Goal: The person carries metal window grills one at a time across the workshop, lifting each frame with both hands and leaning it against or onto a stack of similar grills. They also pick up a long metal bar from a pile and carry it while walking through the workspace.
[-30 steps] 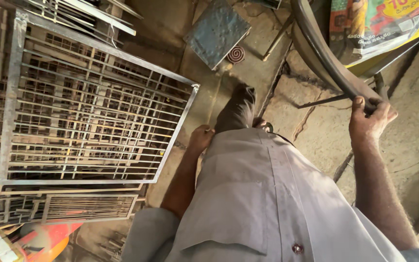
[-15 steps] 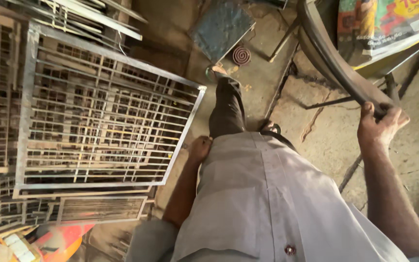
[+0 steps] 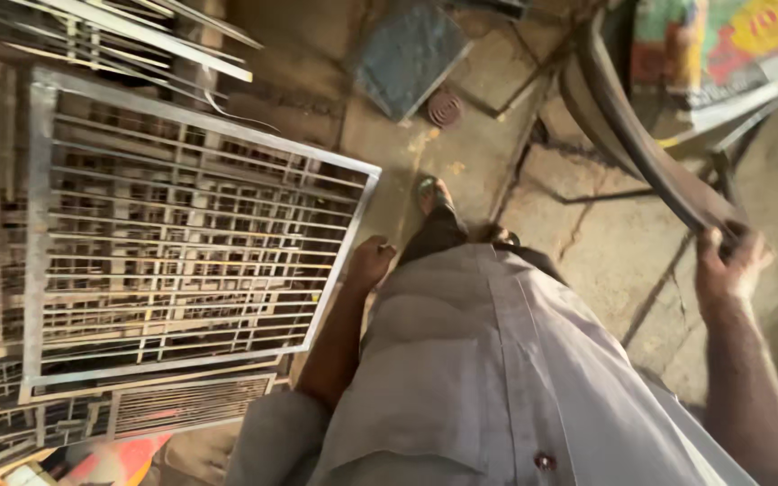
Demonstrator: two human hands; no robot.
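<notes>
My right hand (image 3: 729, 263) is closed around the lower end of a long, dark, curved metal bar (image 3: 628, 135) that arcs up toward the top of the view. My left hand (image 3: 369, 263) hangs at my side with the fingers curled in and nothing in it, just right of a grey welded metal grille (image 3: 182, 243). The grille lies flat on a stack of similar grilles. My grey shirt (image 3: 497, 378) fills the lower middle, and one foot in a sandal (image 3: 434, 193) shows on the floor ahead.
More metal grilles and frames (image 3: 11, 180) are stacked at the left. A cracked concrete floor (image 3: 587, 234) runs ahead with a blue-grey slab (image 3: 407, 54) and a small round drain cover (image 3: 446, 108). A colourful printed sheet (image 3: 731, 45) lies at top right.
The view has shifted as I step forward. My right hand has stayed on the curved bar and sits lower in view. My left hand still hangs beside the grille.
</notes>
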